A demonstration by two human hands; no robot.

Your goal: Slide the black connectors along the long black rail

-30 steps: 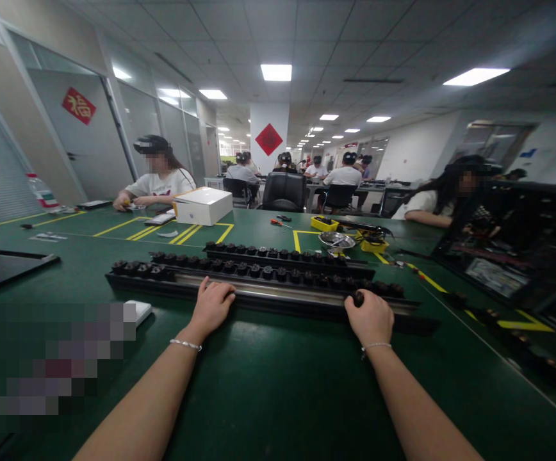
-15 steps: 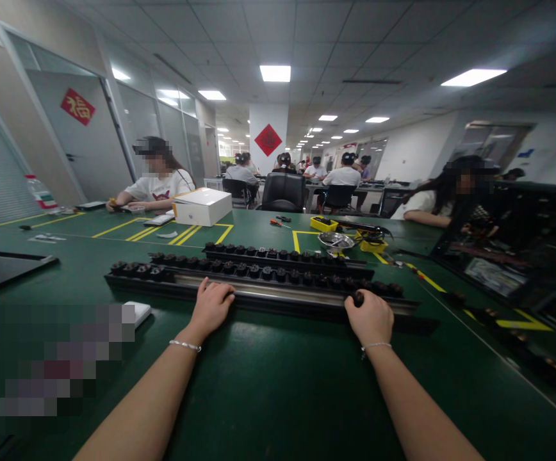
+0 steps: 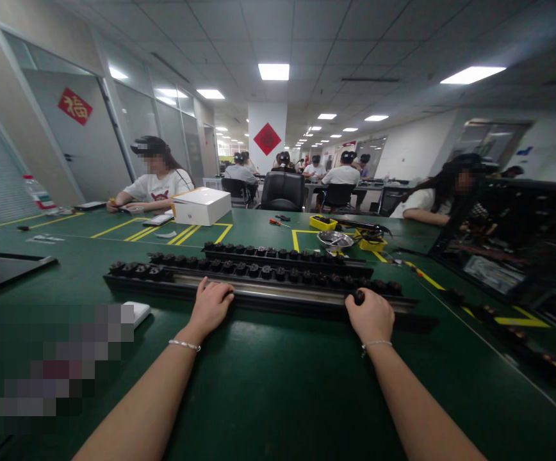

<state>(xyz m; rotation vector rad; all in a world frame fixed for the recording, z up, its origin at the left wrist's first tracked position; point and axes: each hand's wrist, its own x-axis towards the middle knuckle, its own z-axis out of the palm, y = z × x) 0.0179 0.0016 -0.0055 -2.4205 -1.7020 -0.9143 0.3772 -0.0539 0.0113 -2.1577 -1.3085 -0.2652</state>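
Observation:
A long black rail (image 3: 282,295) with a shiny strip along its channel lies across the green table in front of me. At its left part my left hand (image 3: 212,308) is closed over the near edge. Toward the other end my right hand (image 3: 370,315) closes on a small black round part (image 3: 359,296), held at the channel; the fingertips are partly hidden. Several black round parts (image 3: 154,273) sit at the rail's left end. Just behind lie more black strips carrying rows of similar round parts (image 3: 280,274).
A white box (image 3: 202,208), a metal bowl (image 3: 335,239), a yellow bin (image 3: 323,223) and a screwdriver (image 3: 278,223) stand or lie farther back. At right is an open black case (image 3: 503,237). Co-workers (image 3: 155,182) sit around. A black tray (image 3: 9,272) lies left.
The view has shifted very slightly. Both hands keep their places on the rail and the small black round part.

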